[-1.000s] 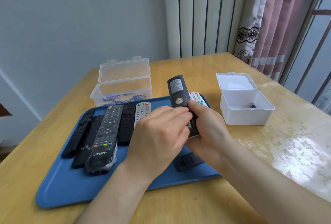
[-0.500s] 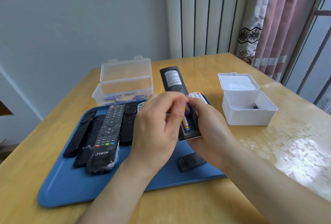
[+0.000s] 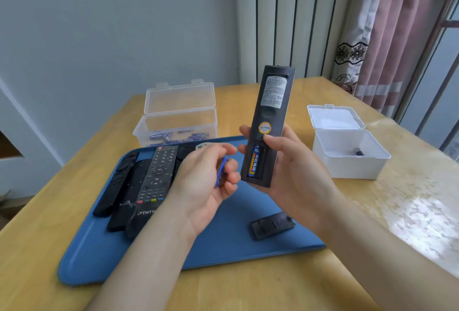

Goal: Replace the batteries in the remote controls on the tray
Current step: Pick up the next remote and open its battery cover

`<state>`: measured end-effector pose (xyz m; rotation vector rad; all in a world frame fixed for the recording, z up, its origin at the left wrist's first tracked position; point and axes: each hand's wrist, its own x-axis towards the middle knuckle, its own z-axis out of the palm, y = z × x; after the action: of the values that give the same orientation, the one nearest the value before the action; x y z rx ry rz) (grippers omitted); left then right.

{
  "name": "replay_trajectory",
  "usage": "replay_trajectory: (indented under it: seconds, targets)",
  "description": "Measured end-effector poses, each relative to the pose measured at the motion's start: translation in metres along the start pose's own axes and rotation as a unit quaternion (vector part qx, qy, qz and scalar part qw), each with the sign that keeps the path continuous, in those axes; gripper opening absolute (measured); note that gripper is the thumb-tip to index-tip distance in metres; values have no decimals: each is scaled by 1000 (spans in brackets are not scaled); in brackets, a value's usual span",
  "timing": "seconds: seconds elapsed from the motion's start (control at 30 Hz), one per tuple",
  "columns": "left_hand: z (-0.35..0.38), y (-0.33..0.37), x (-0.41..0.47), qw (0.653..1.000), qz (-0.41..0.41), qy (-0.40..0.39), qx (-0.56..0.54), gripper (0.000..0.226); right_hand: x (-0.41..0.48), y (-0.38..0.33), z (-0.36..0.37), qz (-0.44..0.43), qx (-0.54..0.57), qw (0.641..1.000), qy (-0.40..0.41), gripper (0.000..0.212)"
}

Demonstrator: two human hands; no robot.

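Head view: the right hand (image 3: pixel 293 176) grips a black remote (image 3: pixel 272 111) and holds it upright above the blue tray (image 3: pixel 223 248), back side toward the camera. Its fingers are curled round the lower body and the thumb presses just above the open battery compartment. One blue-and-yellow battery (image 3: pixel 254 161) sits in the compartment's left slot. Just left of the remote, the left hand (image 3: pixel 206 181) pinches a loose battery (image 3: pixel 221 171) between curled fingers and thumb.

The tray rests on the wooden tabletop (image 3: pixel 248 290). A row of remotes (image 3: pixel 154 181) lies on its left part, and a black battery cover (image 3: pixel 272 225) lies near its front right. Behind the tray stands a clear plastic box (image 3: pixel 177 121), lid up, holding batteries. To the right, apart from the tray, an open white box (image 3: pixel 347 154) holds a dark battery (image 3: pixel 359 153).
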<state>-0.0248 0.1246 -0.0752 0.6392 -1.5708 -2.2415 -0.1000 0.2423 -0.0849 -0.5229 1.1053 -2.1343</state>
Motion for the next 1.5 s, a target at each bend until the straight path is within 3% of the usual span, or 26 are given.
replay_trajectory:
  seconds: [0.07, 0.13, 0.23, 0.3, 0.4, 0.47, 0.53, 0.67, 0.77, 0.93, 1.03, 1.17, 1.3, 1.5]
  targets:
    - [1, -2, -2, 993, 43, 9, 113, 19, 1, 0, -2, -5, -12, 1000, -13, 33]
    - [2, -3, -2, 963, 97, 23, 249, 15, 0, 0, -2, -12, -35, 999, -25, 36]
    - [6, -4, -3, 943, 128, 32, 306, 18, -1, 2, -2, -16, -56, 997, -50, 43]
    - [6, -4, -2, 941, 134, 44, 308, 27, -1, 4, 0, -13, -61, 996, -62, 43]
    - [10, -4, -3, 952, 128, 52, 275, 19, -2, 10, 3, -10, -92, 994, -62, 35]
    - [10, -4, -5, 958, 112, 52, 260, 41, -2, 13, 5, -10, -94, 994, -49, 32]
    - [11, -5, -5, 966, 94, 52, 236, 46, -2, 14, 5, -14, -88, 995, -36, 31]
    - [8, -7, -1, 983, 59, 63, 165, 34, -2, 14, 6, -29, -89, 994, -56, 37]
    - [9, -6, -2, 994, 27, 49, 95, 7, -2, 15, 8, -44, -84, 993, -76, 41]
    - [9, -6, -1, 999, -8, 34, 25, 9, -4, 19, 13, -79, -86, 990, -79, 38]
    - [10, -6, -2, 998, -1, 49, 34, 12, -4, 21, 16, -78, -75, 992, -59, 38]
    - [17, -9, -4, 989, 84, 68, 98, 25, -1, 17, 18, -70, -52, 996, -33, 30]
    - [29, -18, -9, 957, 195, 83, 199, 27, 1, 12, 14, -37, 58, 997, 25, 24]
    - [25, -32, -3, 825, 369, 66, 423, 13, 4, 1, 4, -1, 124, 992, 37, 55]
